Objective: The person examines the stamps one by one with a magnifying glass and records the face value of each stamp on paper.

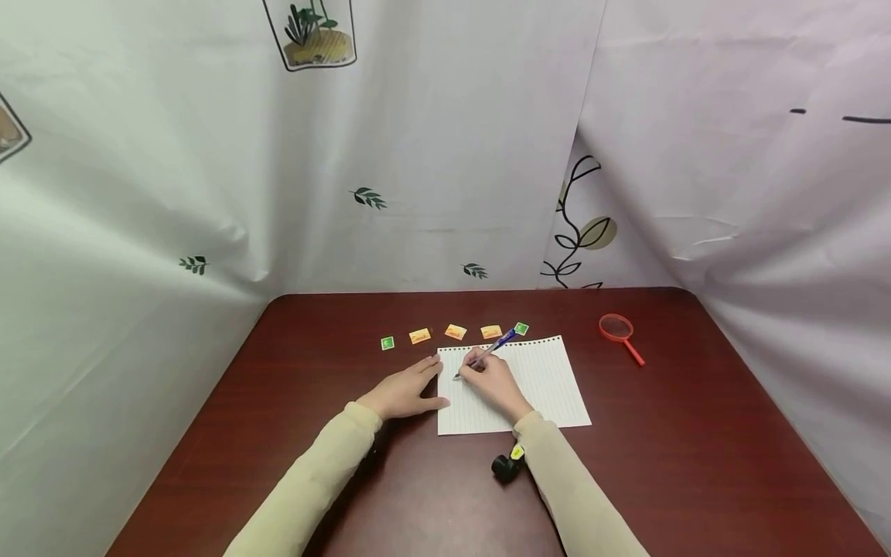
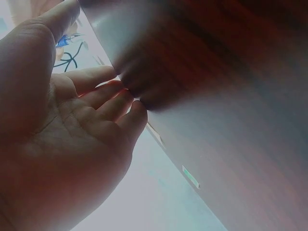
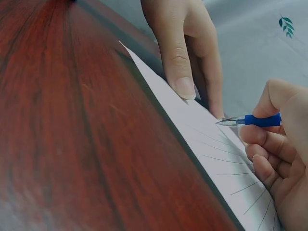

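Observation:
A sheet of lined paper (image 1: 539,383) with a row of holes along its far edge lies on the table. My right hand (image 1: 496,384) grips a pen (image 1: 503,340) with a clear barrel and blue parts. In the right wrist view, the tip of the pen (image 3: 232,121) is at the paper's surface toward its left side, by the blue grip between thumb and finger. My left hand (image 1: 406,389) has its fingers extended, and its thumb and fingertips rest at the sheet's left edge. The left palm (image 2: 72,130) shows in the left wrist view, holding nothing.
Beyond the paper lie three small orange cards (image 1: 455,332) and two green ones, one at the left end (image 1: 387,343) and one at the right (image 1: 521,329), behind the pen. A red magnifying glass (image 1: 616,328) lies to the right. White printed cloth (image 1: 431,155) hangs around the brown table (image 1: 696,464).

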Action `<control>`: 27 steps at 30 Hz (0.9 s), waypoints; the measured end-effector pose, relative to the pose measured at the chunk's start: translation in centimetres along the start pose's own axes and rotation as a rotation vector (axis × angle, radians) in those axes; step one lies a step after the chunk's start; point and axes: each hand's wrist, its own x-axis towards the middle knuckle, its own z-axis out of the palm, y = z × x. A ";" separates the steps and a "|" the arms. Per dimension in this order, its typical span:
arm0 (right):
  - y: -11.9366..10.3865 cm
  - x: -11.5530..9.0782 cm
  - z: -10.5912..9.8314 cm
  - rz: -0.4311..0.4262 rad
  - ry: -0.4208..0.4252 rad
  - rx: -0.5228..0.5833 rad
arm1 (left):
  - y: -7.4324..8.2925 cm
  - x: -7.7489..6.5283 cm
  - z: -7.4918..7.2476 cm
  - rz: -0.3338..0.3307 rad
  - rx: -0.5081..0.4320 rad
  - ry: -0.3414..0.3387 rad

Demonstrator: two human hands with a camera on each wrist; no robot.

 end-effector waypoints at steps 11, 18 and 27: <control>0.0 0.0 0.0 -0.012 0.008 -0.006 | -0.2 0.1 0.0 -0.002 0.016 -0.014; -0.1 0.1 -0.1 -0.012 0.009 -0.008 | -0.1 0.2 -0.1 -0.005 0.012 -0.009; 0.1 0.2 0.0 0.021 0.073 0.021 | 0.0 0.1 -0.1 -0.010 0.014 -0.020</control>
